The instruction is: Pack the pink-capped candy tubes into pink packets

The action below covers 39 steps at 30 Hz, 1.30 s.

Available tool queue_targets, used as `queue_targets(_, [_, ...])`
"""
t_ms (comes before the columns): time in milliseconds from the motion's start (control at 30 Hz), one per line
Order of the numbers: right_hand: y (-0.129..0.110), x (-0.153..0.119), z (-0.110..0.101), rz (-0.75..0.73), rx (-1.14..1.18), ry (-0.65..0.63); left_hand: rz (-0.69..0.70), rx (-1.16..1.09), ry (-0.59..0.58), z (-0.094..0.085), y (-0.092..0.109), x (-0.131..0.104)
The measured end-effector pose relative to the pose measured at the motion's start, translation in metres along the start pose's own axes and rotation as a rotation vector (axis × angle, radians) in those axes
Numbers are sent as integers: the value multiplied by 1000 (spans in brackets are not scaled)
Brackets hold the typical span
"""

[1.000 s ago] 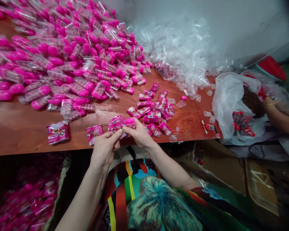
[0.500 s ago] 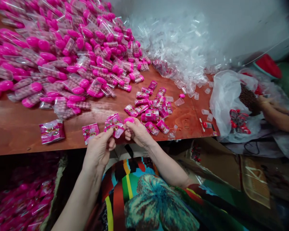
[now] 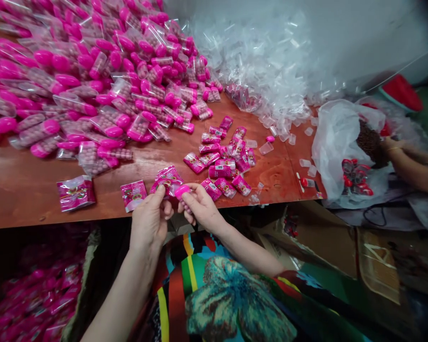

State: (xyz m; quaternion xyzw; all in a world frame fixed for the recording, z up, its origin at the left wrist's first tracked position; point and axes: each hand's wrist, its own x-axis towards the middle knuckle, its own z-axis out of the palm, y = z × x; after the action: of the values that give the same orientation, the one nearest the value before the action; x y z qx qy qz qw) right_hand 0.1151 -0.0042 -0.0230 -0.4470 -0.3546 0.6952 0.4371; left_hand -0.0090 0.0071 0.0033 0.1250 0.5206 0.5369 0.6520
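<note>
My left hand (image 3: pixel 151 218) is pinched closed at the near edge of a shiny pink printed packet (image 3: pixel 169 175). Between the fingers of my right hand (image 3: pixel 201 209) is a small clear tube with a bright pink cap (image 3: pixel 181 191) and pinkish balls inside. The two hands are close together over the table's front edge, the tube beside the packet. To the left lie a flat pink packet (image 3: pixel 133 194) and a bigger one (image 3: pixel 76 193). Just past my right hand is a cluster of small filled pink packets (image 3: pixel 223 168).
A large heap of pink-capped tubes (image 3: pixel 103 90) covers the table's back left. Clear plastic cups (image 3: pixel 271 80) are piled against the wall. At right, another person's hand (image 3: pixel 392 145) is by a white plastic bag (image 3: pixel 328 137). Below left is a box of pink packets (image 3: pixel 39 294).
My right hand has drawn slightly left and down, and more of the tube below its cap shows. My left hand has shifted a little right. The view has moved slightly.
</note>
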Motion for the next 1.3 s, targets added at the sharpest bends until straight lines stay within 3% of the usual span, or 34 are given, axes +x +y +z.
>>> queue_targets(233, [-12,-4,0,118,120,-105,-35,75,-144,0,4,-6])
queue_targets(533, [-5,-2,-6,-146,-176,-66,-164,44,-240,-3,6,-4])
queue_targets(767, [-10,-2,-10,33,-19,-127,-83,119,-126,-5,5,-4])
queue_targets(967, [-12,1,-17,16,163,-26,13,58,10,-7,2,-4])
queue_targets(1100, [-16,-1,-19,28,219,-85,-20,-23,38,-3,6,-4])
queue_targets(1200, [-12,-4,-19,51,176,-91,-64,-93,76,-2,7,-3])
queue_targets(1300, [-4,-6,-18,-20,5,-20,-95,-139,68,-2,4,-3])
